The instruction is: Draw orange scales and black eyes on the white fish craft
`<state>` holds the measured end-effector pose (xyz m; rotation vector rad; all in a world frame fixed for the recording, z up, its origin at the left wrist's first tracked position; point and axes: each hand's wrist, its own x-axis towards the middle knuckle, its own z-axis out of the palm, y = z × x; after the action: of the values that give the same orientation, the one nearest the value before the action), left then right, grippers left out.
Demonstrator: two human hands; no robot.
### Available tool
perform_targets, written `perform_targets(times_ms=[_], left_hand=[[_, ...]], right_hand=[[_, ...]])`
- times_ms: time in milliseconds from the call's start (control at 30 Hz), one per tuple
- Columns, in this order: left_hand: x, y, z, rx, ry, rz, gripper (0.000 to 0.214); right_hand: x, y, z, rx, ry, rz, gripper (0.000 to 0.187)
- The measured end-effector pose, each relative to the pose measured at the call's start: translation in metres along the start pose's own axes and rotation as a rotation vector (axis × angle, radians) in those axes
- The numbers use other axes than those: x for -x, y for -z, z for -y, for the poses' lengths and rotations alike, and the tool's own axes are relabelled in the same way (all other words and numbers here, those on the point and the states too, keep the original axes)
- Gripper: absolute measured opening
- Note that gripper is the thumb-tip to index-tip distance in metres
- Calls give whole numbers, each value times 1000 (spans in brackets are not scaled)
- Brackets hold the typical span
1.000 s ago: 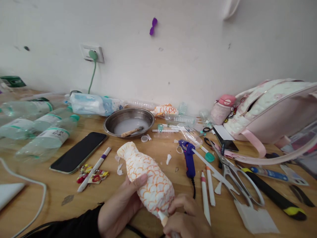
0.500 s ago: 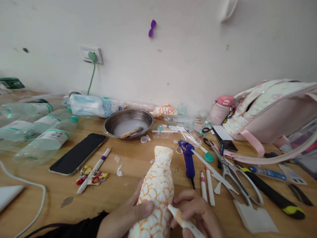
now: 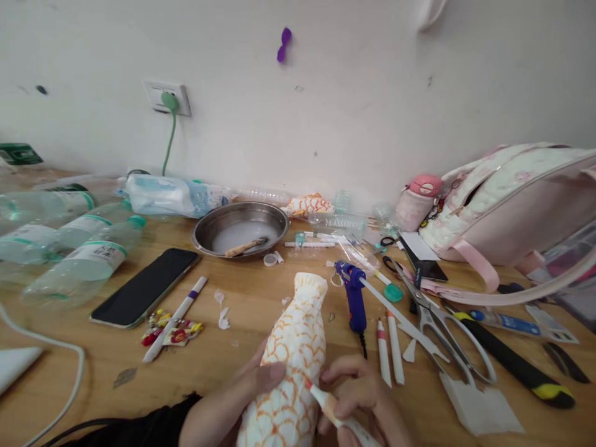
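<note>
A white bottle-shaped paper fish, its sides drawn with orange scale lines, leans upright at the front of the table. My left hand wraps round it from the left, thumb pressed on its front. In my right hand is a white marker, its orange-red tip touching the scales near the fish's middle. The fish's lower end runs out of the frame. Two more markers lie just right of my right hand, below a blue glue gun.
A metal bowl with whitish liquid and a brush stands behind the fish. Plastic bottles and a phone lie left. Scissors, a black-and-yellow tool and a floral backpack are right. A second orange-scaled fish lies by the wall.
The marker tip has moved slightly left and down across the scales. The fish leans a little more to the right at its top. My left hand keeps its hold.
</note>
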<state>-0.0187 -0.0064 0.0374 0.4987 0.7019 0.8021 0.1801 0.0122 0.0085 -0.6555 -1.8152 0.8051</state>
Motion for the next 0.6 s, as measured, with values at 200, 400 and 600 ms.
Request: perform_targets(times_ms=[200,400,600], left_hand=[[3,1,2,57,88,-162,63],[-1,4,5,84,98,-185,55],[-3,6,9,131,64,-210,52]], right_hand=[[6,-8,-2,-113,-88,-58,26],[1,-13,0,-120,-45,-93,26],[2,-11,-2,-44,4,-60,23]])
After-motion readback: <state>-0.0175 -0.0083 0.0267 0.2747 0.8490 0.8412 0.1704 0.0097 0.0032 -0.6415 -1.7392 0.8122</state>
